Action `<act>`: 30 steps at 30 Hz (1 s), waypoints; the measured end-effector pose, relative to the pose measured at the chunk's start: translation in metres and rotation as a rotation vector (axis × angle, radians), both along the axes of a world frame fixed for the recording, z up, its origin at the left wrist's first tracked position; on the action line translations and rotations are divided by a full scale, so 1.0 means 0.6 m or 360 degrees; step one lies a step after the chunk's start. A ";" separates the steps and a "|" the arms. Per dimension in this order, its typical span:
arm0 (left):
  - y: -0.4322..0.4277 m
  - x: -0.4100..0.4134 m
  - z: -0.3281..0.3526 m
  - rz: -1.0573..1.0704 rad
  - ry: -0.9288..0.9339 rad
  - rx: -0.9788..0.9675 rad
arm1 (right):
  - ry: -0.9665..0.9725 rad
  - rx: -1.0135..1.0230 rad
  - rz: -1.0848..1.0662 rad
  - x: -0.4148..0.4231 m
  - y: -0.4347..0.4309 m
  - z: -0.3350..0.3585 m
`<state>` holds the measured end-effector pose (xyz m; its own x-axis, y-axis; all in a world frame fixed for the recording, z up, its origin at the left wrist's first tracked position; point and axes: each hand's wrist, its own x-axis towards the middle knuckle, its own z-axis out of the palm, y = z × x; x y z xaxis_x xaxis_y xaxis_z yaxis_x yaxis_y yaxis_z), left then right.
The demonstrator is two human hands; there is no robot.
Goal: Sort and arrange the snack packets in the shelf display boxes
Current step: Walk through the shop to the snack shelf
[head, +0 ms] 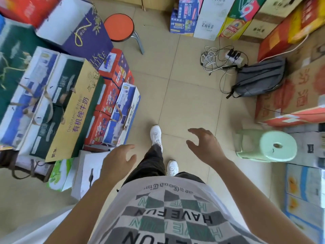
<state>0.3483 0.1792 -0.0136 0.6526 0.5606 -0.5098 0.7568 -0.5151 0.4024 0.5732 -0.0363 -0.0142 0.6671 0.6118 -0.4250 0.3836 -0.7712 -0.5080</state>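
Observation:
No snack packets or shelf display boxes show in the head view. My left hand (117, 160) hangs in front of me over the floor, fingers loosely spread, holding nothing. My right hand (204, 145) is raised a little higher to the right, fingers relaxed and slightly curved, also empty. Between the hands I see my legs in dark trousers and white shoes (156, 133) standing on the beige tiled floor (184, 95).
Stacked milk cartons (70, 106) fill the left side. An orange stool (119, 27) stands at the back. Drink cartons (211, 16) line the far wall. A power strip with tangled cables (223, 59), a grey backpack (260, 78) and a pale green stool (269, 147) sit on the right.

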 end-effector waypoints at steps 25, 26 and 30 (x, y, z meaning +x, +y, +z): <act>0.474 0.633 0.001 -0.0079 -0.0076 -0.0062 | 0.0121 -0.0176 -0.0035 0.557 0.405 -0.023; 0.486 0.651 0.007 -0.0045 -0.0063 -0.0076 | 0.0115 -0.0150 -0.0021 0.587 0.431 -0.020; 0.538 0.709 0.015 0.0118 -0.0058 -0.0082 | 0.0116 -0.0060 0.0105 0.699 0.546 -0.015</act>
